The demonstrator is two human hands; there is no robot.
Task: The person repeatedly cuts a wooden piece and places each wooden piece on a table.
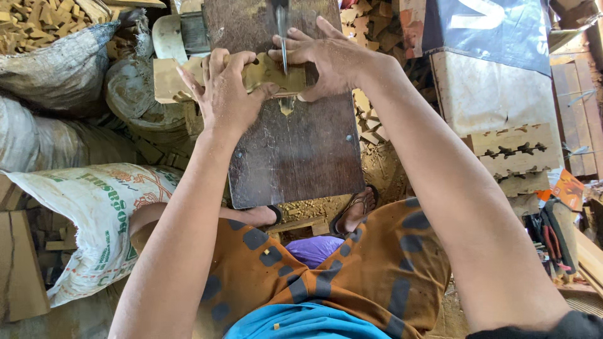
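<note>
While both hands press a pale wood piece (264,72) flat on the dark saw table (295,157), I see the thin blade (282,37) standing right at the piece's middle. My left hand (229,94) curls over the piece left of the blade, fingers bent around its far edge; my right hand (326,59) clamps it just right of the blade, fingers spread. By my judgement the cut is partway: scalloped notches show along the piece, more outline apparently remaining. Near the blade, fingertips sit close. Sacks (94,213) crowd left of the table, cut blocks (515,150) stack well right, leaving little room.
</note>
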